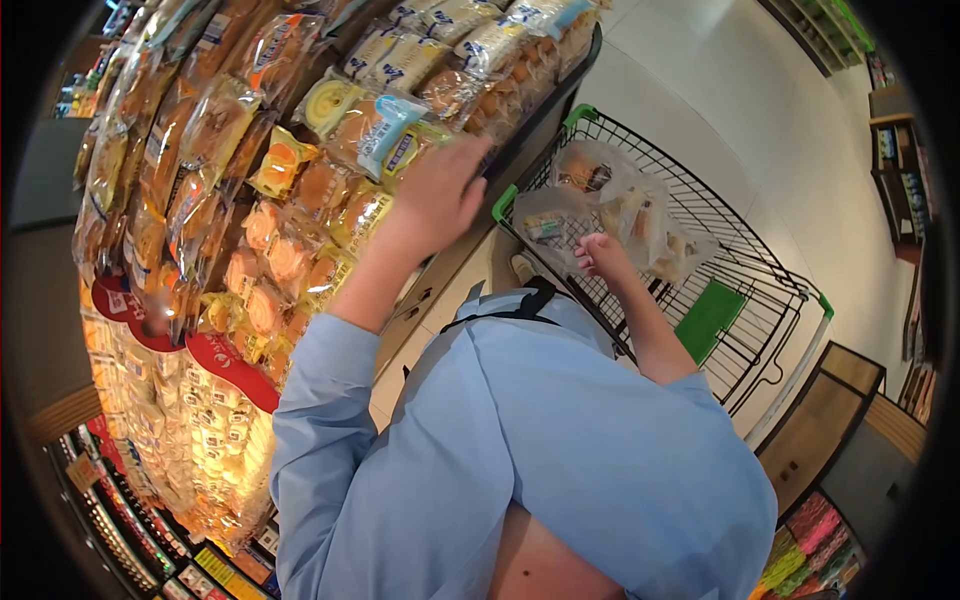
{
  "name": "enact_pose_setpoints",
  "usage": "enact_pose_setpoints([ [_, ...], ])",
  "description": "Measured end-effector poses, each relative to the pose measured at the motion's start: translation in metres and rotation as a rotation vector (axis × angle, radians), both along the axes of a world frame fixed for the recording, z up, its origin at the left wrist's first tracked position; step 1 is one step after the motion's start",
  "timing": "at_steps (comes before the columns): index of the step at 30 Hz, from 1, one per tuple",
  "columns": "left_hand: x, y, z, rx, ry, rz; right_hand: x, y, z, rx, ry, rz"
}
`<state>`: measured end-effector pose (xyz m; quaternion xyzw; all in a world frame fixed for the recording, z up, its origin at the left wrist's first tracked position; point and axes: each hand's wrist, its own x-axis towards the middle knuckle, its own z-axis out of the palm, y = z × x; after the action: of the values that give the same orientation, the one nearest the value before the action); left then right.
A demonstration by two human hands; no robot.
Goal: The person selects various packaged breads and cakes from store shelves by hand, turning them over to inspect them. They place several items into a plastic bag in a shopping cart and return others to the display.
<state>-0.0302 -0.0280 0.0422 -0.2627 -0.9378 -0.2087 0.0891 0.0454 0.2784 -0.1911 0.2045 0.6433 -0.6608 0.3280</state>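
My left hand [438,195] is over the right edge of a bread display, its fingers stretched out and the thumb apart. Nothing shows in it. Just beyond the fingers lie wrapped cakes, among them a packet with a blue label [388,130] and a yellow-wrapped cake [362,215]. My right hand [604,257] is above a shopping cart [745,205], in front of clear plastic bags [640,215] of packaged food. Its fingers are curled in; whether they hold part of a bag cannot be made out.
Packets of long bread [215,130] hang or stack on the left, above a red shelf sign [230,365]. Below the sign are rows of small wrapped goods [190,420]. The cart stands at my right on a pale tiled floor [690,75]. A wooden cabinet [825,410] is farther right.
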Motion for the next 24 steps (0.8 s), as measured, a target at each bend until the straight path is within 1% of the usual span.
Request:
enact_pose_setpoints([
  [2, 0.011, 0.025, -0.017, 0.031, -0.449, -0.194, 0.012, 0.004, -0.012, -0.036, -0.040, -0.077],
  [3, 0.016, 0.035, -0.033, 0.025, -0.464, -0.215, 0.012, -0.001, -0.016, -0.045, 0.006, -0.057],
  [5, 0.027, 0.048, -0.080, -0.099, -0.580, -0.274, 0.007, -0.013, -0.011, -0.099, 0.080, -0.044],
  [6, 0.034, 0.049, -0.100, -0.104, -0.592, -0.294, 0.002, -0.022, -0.008, -0.033, 0.110, -0.048],
  [7, 0.042, 0.049, -0.120, -0.229, -0.586, -0.235, -0.003, -0.032, -0.008, 0.033, 0.136, -0.051],
  [8, 0.046, 0.050, -0.138, -0.353, -0.576, -0.177, -0.010, -0.041, -0.012, 0.035, 0.120, -0.070],
  [9, 0.049, 0.048, -0.154, -0.386, -0.661, -0.164, -0.015, -0.049, -0.018, 0.213, 0.215, 0.042],
  [10, 0.051, 0.047, -0.160, -0.391, -0.679, -0.183, -0.019, -0.054, -0.027, 0.388, 0.304, 0.160],
  [12, 0.051, 0.046, -0.170, -0.428, -0.677, -0.212, -0.028, -0.062, -0.054, 0.427, 0.287, 0.176],
  [14, 0.048, 0.049, -0.181, -0.447, -0.670, -0.249, -0.033, -0.064, -0.102, 0.460, 0.271, 0.205],
  [15, 0.046, 0.050, -0.186, -0.461, -0.643, -0.273, -0.035, -0.064, -0.134, 0.527, 0.203, 0.258],
  [16, 0.046, 0.053, -0.191, -0.463, -0.665, -0.276, -0.036, -0.065, -0.149, 0.592, 0.133, 0.315],
  [17, 0.046, 0.056, -0.196, -0.490, -0.629, -0.269, -0.036, -0.063, -0.164, 0.584, 0.115, 0.322],
  [18, 0.044, 0.058, -0.205, -0.516, -0.590, -0.263, -0.041, -0.062, -0.168, 0.603, 0.101, 0.373],
  [19, 0.044, 0.059, -0.213, -0.515, -0.608, -0.263, -0.045, -0.061, -0.173, 0.623, 0.089, 0.426],
  [21, 0.046, 0.062, -0.223, -0.540, -0.468, -0.210, -0.052, -0.059, -0.180, 0.635, 0.096, 0.432],
  [22, 0.047, 0.063, -0.226, -0.538, -0.490, -0.202, -0.054, -0.061, -0.182, 0.650, 0.116, 0.430],
  [23, 0.048, 0.063, -0.228, -0.530, -0.528, -0.184, -0.056, -0.065, -0.196, 0.642, 0.103, 0.450],
  [24, 0.046, 0.064, -0.227, -0.522, -0.564, -0.166, -0.056, -0.068, -0.225, 0.652, 0.044, 0.421],
])
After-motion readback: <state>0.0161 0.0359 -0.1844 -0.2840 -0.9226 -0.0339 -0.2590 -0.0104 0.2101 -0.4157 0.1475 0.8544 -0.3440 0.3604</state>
